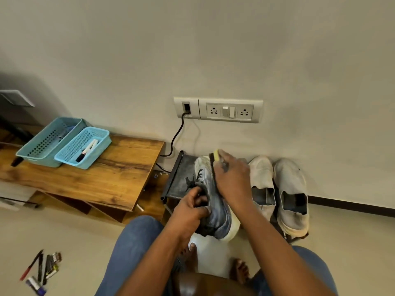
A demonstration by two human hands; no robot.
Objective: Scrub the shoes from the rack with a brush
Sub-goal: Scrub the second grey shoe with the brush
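Grey-blue sneaker sits between both hands, tilted, toe pointing away toward the wall, heel end w/ pale yellow sole nearest the person. It hangs above the front of the dark shoe rack, low against the wall.

Left hand grips the sneaker at its collar/lace area: fingers curl over the opening edge, black laces sticking out just above them. Left forearm comes up from the lower middle, wrist bent slightly inward.

Right hand holds the brush along the sneaker's right side. Brush has a yellow back and dark bristles; bristles touch the upper near the toe. Hand covers most of the brush, palm down, fingers wrapped round it, only its far end showing. Right forearm runs diagonally from the lower right corner.

A pair of white slip-on shoes stands on the rack just right of the right hand, toes to the wall, side by side, touching or nearly so.

Person is seated, blue jeans at the bottom, bare feet on the pale floor.

Left: wooden table carrying two light blue baskets, the nearer one w/ markers in it. Pens and markers lie scattered on the floor at the lower left. Wall socket panel above the rack, black cable plugged in at its left end.
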